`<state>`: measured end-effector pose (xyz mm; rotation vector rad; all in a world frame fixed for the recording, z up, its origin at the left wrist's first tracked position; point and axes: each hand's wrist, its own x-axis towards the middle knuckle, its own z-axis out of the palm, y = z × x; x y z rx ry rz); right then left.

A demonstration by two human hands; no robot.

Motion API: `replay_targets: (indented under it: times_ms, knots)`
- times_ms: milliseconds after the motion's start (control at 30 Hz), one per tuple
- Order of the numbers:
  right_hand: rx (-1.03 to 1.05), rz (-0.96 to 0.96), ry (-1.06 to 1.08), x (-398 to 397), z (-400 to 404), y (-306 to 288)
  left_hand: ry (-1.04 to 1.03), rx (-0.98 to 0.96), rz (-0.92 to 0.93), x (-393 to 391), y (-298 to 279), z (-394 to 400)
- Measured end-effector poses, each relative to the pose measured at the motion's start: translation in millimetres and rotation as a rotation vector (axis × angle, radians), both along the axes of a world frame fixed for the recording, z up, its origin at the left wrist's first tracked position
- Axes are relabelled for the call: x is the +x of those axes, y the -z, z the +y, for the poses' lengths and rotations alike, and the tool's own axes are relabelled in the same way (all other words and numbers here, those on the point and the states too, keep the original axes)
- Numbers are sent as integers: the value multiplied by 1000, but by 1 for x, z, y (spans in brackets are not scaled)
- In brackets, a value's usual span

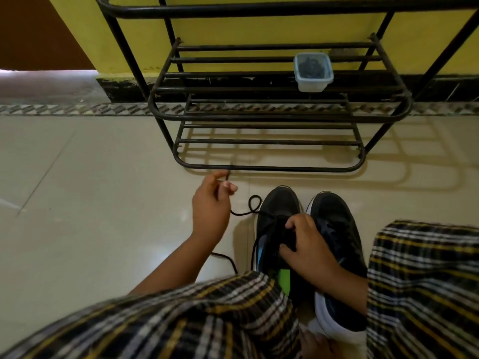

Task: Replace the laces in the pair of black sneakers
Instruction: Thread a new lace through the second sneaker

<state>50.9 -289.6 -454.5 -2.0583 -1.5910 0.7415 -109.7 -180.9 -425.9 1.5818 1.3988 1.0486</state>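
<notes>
Two black sneakers stand side by side on the floor between my knees: the left sneaker [278, 203] and the right sneaker [334, 216]. My right hand [305, 244] grips the tongue area of the left sneaker, fingers curled into its opening. My left hand [212, 203] is raised to the left of the shoes and pinches the tip of a black lace [252, 204]. The lace loops on the floor and runs into the left sneaker's eyelets. Another stretch of lace [228, 260] trails on the floor by my left forearm.
A black metal shoe rack [269, 168] stands just ahead against a yellow wall. On its middle shelf is a clear plastic container [313, 72] with dark contents. Beige floor tiles [90, 190] stretch to the left. My plaid-clad knees fill the bottom of the view.
</notes>
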Motion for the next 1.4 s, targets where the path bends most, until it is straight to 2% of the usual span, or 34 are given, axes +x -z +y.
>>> replay_targets:
  times_ms: [67,133,200,300,367,533,867,1033,1300,1400]
  knots:
    - [-66,-45,18,0,-1,-1,114,-92,-66,9,0,-4]
    - [-156,-184,-22,-1,-1,-5,192,-165,-98,15,-1,-10]
    - [-229,-310,-102,-1,0,-12,251,-189,-68,20,0,-15]
    - [-264,-382,-176,-2,3,-20,341,-163,56,24,3,-18]
    - [-253,-369,-183,-2,3,-23,383,-149,110,24,5,-20]
    - [-240,-247,-187,2,0,-25,419,-210,113,26,7,-26]
    - [-191,-207,-253,11,-6,-31,477,-211,192,28,5,-33]
    - [-212,-214,-255,8,-6,-30,433,-347,21,27,5,-33]
    - [-333,-332,-255,7,-6,-33,371,-390,-103,28,3,-31]
    - [-333,-308,-293,10,-7,-32,382,-395,-103,29,-2,-30]
